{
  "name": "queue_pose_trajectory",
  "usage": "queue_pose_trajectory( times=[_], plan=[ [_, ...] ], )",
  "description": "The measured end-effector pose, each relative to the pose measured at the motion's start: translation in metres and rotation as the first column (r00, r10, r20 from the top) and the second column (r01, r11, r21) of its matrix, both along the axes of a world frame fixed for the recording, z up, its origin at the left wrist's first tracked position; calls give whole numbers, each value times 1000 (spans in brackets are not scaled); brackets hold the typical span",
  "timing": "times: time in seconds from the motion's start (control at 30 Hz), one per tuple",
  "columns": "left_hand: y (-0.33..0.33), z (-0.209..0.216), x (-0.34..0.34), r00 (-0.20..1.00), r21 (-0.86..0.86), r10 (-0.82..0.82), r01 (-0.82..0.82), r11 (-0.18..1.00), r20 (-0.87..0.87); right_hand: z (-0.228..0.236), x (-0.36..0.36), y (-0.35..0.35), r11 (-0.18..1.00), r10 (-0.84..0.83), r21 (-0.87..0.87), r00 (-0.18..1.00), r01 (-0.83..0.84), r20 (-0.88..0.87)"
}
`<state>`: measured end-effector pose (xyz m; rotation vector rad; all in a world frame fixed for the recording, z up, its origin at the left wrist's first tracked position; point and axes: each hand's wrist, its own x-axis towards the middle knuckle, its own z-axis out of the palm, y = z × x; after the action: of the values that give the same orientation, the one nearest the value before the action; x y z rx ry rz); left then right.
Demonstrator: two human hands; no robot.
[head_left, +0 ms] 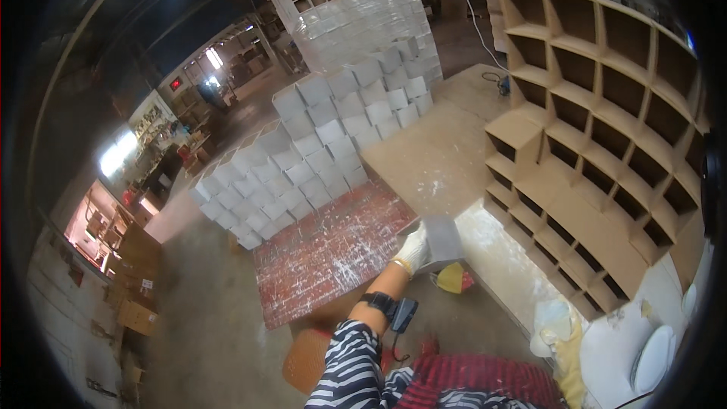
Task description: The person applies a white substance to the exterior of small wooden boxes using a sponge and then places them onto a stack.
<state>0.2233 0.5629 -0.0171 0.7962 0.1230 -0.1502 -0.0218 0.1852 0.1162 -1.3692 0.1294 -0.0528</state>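
My left hand (413,251), in a white glove, is shut on a grey-white open box (441,238) and holds it just above the edge of a red, paint-flecked board (326,257). A black strap with a small device sits on that wrist, and the sleeve is zebra-striped. A stepped stack of several similar white boxes (303,159) stands beyond the board. My right hand is out of view.
A wooden cubby shelf unit (591,144) lies tilted at the right on a pale work surface (435,155). A wrapped pallet of white boxes (356,7) stands behind. A yellow object (452,278) lies below the held box. White dishes (653,356) sit at lower right.
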Motion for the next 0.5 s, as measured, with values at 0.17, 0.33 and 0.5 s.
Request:
queue_pose_trajectory(
  times=[0.17, 0.33, 0.5],
  plan=[
    [-5, 68, 65, 988, 740, -116, 152, 655, -101, 19, 53, 72, 997, -68, 32, 986, 74, -152],
    [-3, 80, 128, 926, 932, -271, 315, 180, -261, 7, 96, 87, 996, 35, -78, 989, -47, -146],
    [-6, 36, 192, 954, 959, -152, 274, 74, -260, 17, 137, 106, 980, 87, -151, 963, -128, -254]
  ],
)
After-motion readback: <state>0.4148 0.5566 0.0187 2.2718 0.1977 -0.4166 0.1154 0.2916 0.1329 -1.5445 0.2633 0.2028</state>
